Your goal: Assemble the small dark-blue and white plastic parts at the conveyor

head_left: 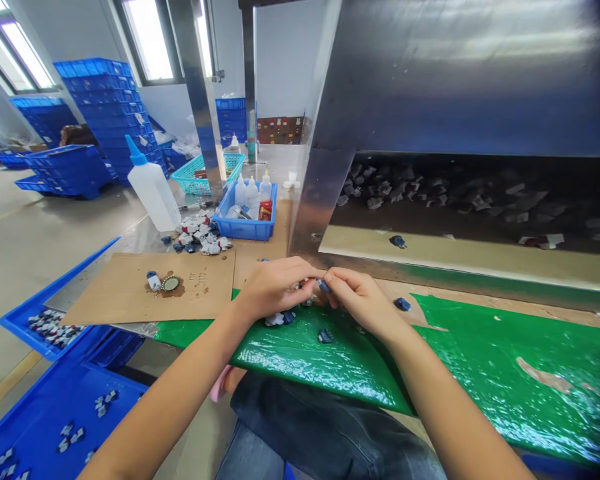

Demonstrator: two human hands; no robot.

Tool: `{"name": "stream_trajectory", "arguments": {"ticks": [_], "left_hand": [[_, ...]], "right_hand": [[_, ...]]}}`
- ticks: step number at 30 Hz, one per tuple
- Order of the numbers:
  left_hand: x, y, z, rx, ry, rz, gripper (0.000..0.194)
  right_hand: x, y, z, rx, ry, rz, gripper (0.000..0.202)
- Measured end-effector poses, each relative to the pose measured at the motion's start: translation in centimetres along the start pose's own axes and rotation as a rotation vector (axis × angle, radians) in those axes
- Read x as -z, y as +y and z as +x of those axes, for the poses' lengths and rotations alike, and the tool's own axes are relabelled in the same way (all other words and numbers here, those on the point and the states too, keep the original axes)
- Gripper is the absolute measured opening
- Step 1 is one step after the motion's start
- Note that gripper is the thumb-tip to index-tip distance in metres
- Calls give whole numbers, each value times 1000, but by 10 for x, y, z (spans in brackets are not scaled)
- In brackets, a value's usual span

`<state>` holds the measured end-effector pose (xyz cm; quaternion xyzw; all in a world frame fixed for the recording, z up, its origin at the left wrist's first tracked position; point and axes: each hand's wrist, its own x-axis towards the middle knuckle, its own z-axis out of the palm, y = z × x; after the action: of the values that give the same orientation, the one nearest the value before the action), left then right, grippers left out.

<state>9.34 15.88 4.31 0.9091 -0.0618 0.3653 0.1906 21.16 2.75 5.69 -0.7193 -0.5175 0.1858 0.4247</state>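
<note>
Both hands are together just above the green sheet [300, 357]: the right hand [360, 297] has a small blue piece [323, 285] pinched in its fingertips, and the left hand [277, 283] is curled right up against it, though I honestly can't tell if that one's gripping too. Biggest thing around is the metal hood [455, 80], looming past the green sheet's far edge, with loads of pale bits inside. Next, a tall stack of blue crates [107, 113], well off to the far left of the green sheet. Flat cardboard [115, 287] sits just left of the green sheet. Beyond the green sheet, toward the left, you've got a blue basket [247, 231] of little bottles, then a white bottle [154, 193] with a blue nozzle. Smallest stuff: a loose dark piece [325, 335] lying right on the green sheet.
</note>
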Motion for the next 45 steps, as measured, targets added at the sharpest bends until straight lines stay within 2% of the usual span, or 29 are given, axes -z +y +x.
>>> {"name": "stream_trajectory", "arguments": {"ticks": [5,15,19,25,36,45], "left_hand": [[-2,-1,-1,-19,24,-28,22],[-1,1,0,19,-8,-50,21],[-1,1,1,113,-4,-87,14],[-2,-4,2,223,44,-170,7],[-1,-2,3,198,-15,-202,16],[-1,-4,3,85,49,-196,13]], "right_hand": [[0,1,0,-5,-26,-6,36],[0,2,-1,-19,-17,-1,37],[-1,2,-1,14,-39,88,39],[0,-4,-2,51,-123,131,30],[-1,-1,-1,49,-91,206,41],[0,0,-2,42,-78,203,45]]}}
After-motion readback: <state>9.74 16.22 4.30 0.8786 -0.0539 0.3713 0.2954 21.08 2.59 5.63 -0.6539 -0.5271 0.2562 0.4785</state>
